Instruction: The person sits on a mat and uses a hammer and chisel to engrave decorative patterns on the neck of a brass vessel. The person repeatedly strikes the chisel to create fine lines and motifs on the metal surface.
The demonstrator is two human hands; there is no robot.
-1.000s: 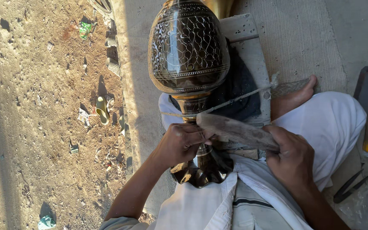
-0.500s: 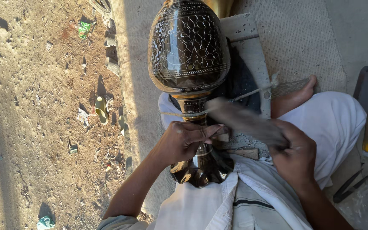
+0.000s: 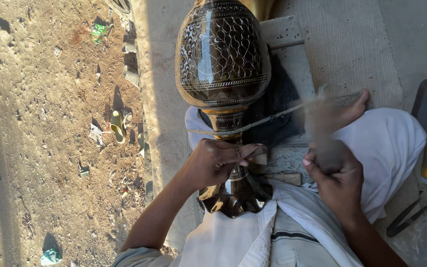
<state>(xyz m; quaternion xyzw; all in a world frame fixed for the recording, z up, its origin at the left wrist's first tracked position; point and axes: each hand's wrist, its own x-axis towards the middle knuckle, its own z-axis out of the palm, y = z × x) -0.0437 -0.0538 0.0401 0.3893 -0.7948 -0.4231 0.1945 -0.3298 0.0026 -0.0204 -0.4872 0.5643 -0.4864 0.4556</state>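
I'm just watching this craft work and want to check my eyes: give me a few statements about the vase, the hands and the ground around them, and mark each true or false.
1. The dark engraved metal vase lies across the person's lap. True.
2. The left hand grips the vase at its narrow neck. True.
3. The right hand is empty. False: it holds a hammer-like tool, blurred in motion.
4. The ground on the left is clean tile. False: it is bare dirt scattered with small litter.
5. A thin cord runs across near the vase's neck. True.
6. The person's foot wears a boot. False: it is bare.
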